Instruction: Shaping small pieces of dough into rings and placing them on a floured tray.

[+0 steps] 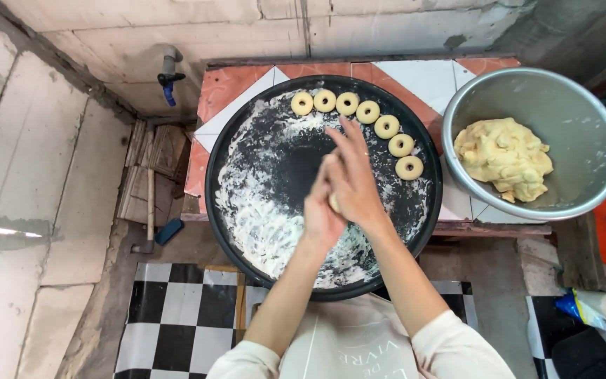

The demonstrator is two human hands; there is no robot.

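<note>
My left hand (319,214) and my right hand (353,177) are pressed palm to palm over the middle of a round black tray (213,161) dusted with flour. A small piece of pale dough (333,203) shows between the palms. Several ring-shaped dough pieces (386,127) lie in a curved row along the tray's far right rim. To the right stands a metal bowl (583,119) holding a lump of yellow dough (505,157).
The tray and bowl rest on a low tiled table (422,74) against a concrete wall. A blue tap (169,83) sticks out at the left. Wood scraps (150,175) lie on the floor left. A black-and-white checkered mat (177,316) is near me.
</note>
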